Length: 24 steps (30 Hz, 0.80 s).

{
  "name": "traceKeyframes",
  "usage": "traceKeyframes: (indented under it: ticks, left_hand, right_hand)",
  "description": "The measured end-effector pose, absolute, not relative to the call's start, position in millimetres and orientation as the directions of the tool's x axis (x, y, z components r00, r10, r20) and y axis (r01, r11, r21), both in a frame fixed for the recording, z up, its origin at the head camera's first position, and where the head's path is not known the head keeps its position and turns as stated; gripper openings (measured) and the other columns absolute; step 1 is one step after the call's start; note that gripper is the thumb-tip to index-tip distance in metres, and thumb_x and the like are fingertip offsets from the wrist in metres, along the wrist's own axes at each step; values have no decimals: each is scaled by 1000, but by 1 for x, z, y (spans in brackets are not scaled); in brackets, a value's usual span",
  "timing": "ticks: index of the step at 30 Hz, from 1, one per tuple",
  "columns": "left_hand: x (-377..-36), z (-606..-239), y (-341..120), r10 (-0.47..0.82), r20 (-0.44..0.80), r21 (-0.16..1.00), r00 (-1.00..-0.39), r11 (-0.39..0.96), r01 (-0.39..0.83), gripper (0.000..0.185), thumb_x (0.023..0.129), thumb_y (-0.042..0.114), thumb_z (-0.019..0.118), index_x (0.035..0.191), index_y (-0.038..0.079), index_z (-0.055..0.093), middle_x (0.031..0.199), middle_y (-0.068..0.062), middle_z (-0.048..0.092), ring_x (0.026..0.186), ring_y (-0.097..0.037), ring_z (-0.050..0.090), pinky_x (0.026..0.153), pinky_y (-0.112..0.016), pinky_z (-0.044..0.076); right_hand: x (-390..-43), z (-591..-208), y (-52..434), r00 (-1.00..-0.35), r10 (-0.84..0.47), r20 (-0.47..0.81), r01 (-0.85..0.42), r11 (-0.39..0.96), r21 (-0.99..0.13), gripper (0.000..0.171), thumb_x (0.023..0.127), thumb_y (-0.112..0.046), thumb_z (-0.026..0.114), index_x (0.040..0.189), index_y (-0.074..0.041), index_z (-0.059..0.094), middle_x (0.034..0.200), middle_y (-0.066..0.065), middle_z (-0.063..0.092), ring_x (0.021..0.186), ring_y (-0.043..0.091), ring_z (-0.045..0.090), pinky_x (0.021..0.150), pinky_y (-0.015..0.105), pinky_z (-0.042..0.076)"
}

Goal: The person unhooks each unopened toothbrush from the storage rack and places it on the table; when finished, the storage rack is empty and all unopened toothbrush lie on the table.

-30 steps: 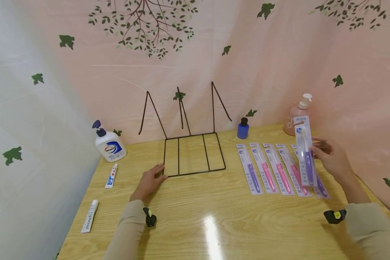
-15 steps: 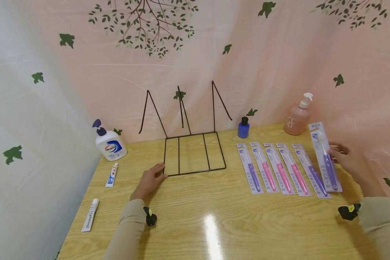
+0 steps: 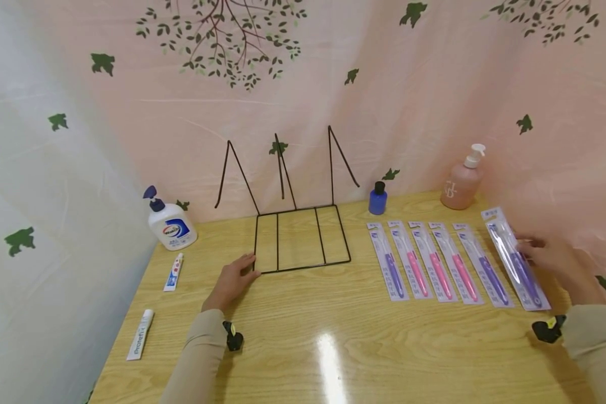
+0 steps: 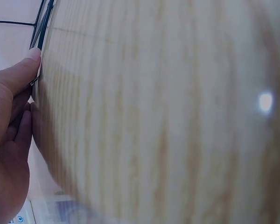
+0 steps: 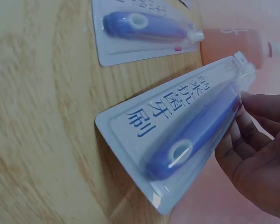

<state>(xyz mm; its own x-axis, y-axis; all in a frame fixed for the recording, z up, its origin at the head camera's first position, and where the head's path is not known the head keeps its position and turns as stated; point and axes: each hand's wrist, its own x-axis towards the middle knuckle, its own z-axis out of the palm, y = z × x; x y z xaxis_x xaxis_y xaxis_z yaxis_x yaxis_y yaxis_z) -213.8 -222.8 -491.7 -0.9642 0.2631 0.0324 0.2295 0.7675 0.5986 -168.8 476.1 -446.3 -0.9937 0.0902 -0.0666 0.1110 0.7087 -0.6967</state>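
My right hand [image 3: 550, 259] holds a packaged purple toothbrush [image 3: 516, 261] by its right edge, at the right end of a row. In the right wrist view, thumb and fingers pinch the edge of the package [image 5: 172, 130], which leans up from the tabletop. To its left lie several more packaged toothbrushes, among them a purple one [image 3: 486, 269] and a pink one [image 3: 457, 266]. My left hand [image 3: 230, 283] holds the front left corner of a black wire rack [image 3: 303, 270], thumb on the front bar and fingers at the side bar.
A small blue bottle [image 3: 377, 201] and a pink pump bottle [image 3: 463, 185] stand at the back right. On the left are a white pump bottle [image 3: 174, 227] and two tubes, one small [image 3: 173, 273] and one larger [image 3: 140, 335]. A patterned curtain [image 3: 409, 101] hangs behind the wooden table [image 3: 384, 353].
My right hand has carried the purple toothbrush package rightward and down, from over the row to its right end. The left hand and the rack have stayed put.
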Motion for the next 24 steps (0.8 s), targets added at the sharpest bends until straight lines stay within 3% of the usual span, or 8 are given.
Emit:
traceKeyframes:
  ticks: [4,9,17,24]
  left_hand:
    - [-213,-492,-223,260,28,602,-965,766,224,57,93,25,64,142,2,45,149,-16,39,140,-35,33,113,-52,29]
    - [-213,-493,-224,256,20,594,-966,774,218,58,93,26,63,142,2,45,150,-15,39,141,-34,32,114,-52,29]
    - [-213,-491,-223,251,11,591,-968,780,209,58,93,26,63,142,2,44,151,-14,38,141,-34,31,114,-52,28]
    - [-212,-490,-223,256,11,583,-967,784,214,58,93,25,63,143,2,43,151,-14,37,141,-34,31,114,-52,28]
  right_hand:
    - [-170,-451,478,-989,80,-123,142,729,-670,54,100,-26,46,132,17,43,116,38,53,78,18,61,58,21,50]
    - [-173,-456,481,-985,54,-165,150,741,-654,52,100,-20,45,133,20,40,111,37,55,79,22,62,61,23,50]
    - [-174,-460,483,-980,66,-189,170,770,-615,49,99,-14,45,131,22,40,106,36,56,78,23,61,61,22,48]
    - [-173,-461,481,-986,49,-159,136,788,-601,43,97,-9,46,124,24,44,97,31,62,72,15,58,58,18,45]
